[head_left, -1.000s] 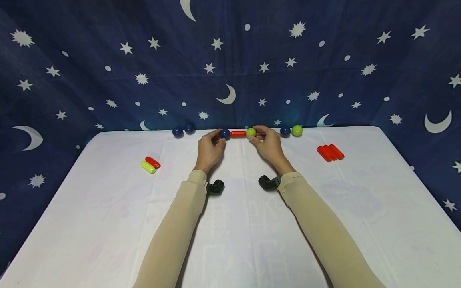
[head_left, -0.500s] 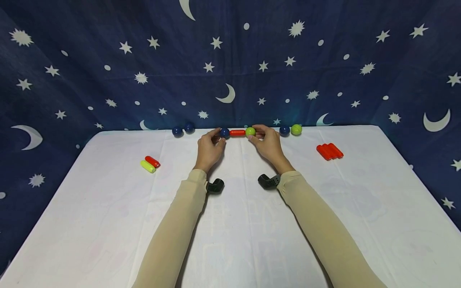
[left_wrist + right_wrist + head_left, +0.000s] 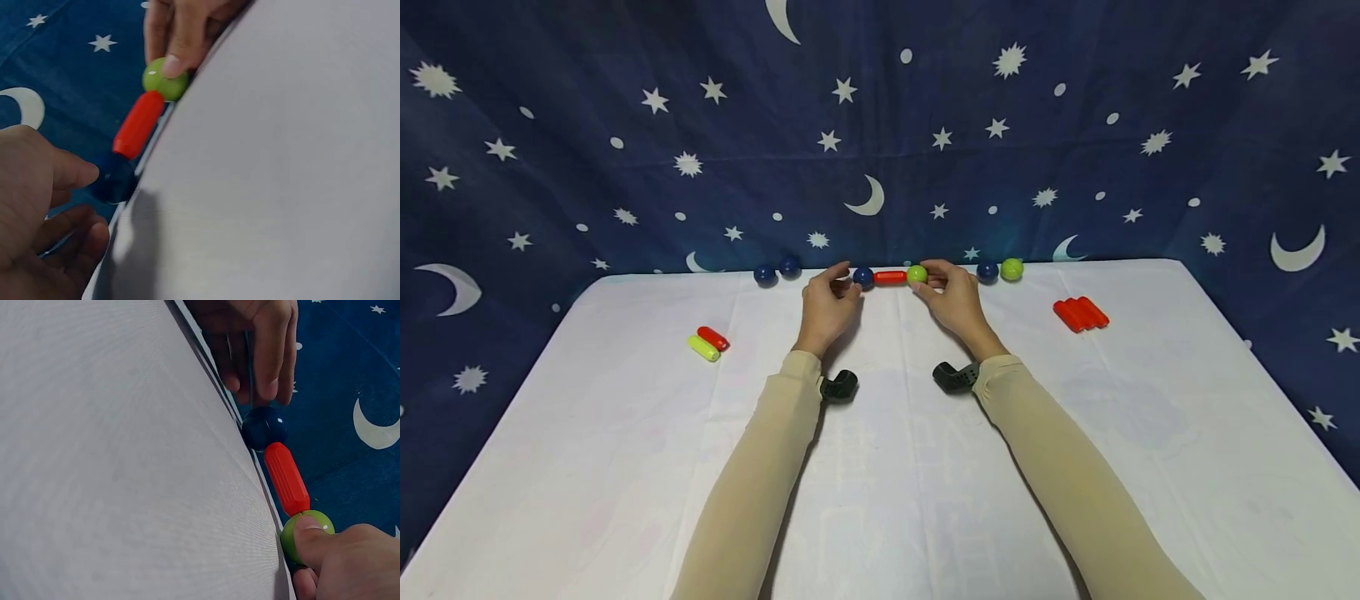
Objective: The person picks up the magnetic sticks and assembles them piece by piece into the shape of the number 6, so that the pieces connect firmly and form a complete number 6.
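The red rod (image 3: 891,277) lies at 12 o'clock on the surface (image 3: 880,467), long axis 9-to-3. Left hand (image 3: 826,304) fingers touch the blue ball (image 3: 862,277), loosely parted; right hand (image 3: 953,300) fingers pinch the green ball (image 3: 917,274).

A short chain of glossy plastic pieces lies along the far edge of the white table: a dark blue ball (image 3: 862,277) at the left end, a red capsule-shaped rod (image 3: 890,277) in the middle, and a lime-green ball (image 3: 917,274) at the right end. The rod lies flat, its rounded ends touching both balls, so the three form one straight row.
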### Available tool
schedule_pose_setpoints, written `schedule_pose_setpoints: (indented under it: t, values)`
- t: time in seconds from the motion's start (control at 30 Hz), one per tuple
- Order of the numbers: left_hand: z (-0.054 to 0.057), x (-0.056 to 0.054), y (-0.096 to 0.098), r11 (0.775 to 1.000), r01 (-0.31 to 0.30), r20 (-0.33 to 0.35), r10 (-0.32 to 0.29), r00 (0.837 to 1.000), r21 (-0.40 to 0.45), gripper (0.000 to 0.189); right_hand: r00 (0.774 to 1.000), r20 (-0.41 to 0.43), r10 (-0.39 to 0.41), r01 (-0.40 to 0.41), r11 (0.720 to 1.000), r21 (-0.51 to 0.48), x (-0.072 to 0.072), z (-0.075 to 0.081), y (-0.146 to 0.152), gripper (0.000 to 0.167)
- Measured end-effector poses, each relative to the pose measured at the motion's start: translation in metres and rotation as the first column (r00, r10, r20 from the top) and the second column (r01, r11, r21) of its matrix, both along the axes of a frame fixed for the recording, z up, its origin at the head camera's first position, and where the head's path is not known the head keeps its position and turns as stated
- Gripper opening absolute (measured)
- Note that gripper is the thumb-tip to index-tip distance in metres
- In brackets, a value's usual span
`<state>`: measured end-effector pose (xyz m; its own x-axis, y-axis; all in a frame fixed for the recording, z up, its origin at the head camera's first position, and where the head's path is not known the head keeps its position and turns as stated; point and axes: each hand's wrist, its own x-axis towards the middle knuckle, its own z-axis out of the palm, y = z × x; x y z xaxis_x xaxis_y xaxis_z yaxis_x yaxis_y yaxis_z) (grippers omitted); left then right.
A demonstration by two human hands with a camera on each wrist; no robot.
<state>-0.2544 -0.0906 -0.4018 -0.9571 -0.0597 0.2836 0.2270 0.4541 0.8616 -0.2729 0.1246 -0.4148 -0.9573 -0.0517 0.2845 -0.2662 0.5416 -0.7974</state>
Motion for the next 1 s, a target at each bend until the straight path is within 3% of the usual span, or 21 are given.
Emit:
schedule_pose_setpoints:
  t: [0.2,0.4,0.67,0.87,1.0]
  values:
    - [0.011,0.001,-0.018,0.999,0.002,-0.024,-0.001,1.0,0.042,0.042,1.0,-0.009,0.005,-0.005,1.0,0.01,-0.001,0.0,0.0,0.041]
    - [0.022,0.01,-0.047,1.0,0.001,-0.017,-0.001,1.0,0.028,0.042,1.0,-0.003,0.008,-0.008,1.0,0.012,0.0,0.0,0.0,0.041]
    - [0.024,0.03,-0.097,0.997,-0.031,-0.005,0.031,0.999,-0.067,0.043,1.0,0.001,0.004,-0.004,1.0,0.011,0.001,-0.001,0.001,0.041]
    - [0.023,0.046,-0.134,0.984,-0.084,-0.009,0.084,0.996,-0.158,0.044,1.0,0.007,0.003,-0.003,1.0,0.012,0.001,-0.001,0.001,0.041]
    - [0.022,0.057,-0.156,0.973,-0.106,0.026,0.114,0.993,-0.203,0.05,1.0,0.003,0.001,-0.001,1.0,0.011,0.001,-0.001,0.001,0.041]
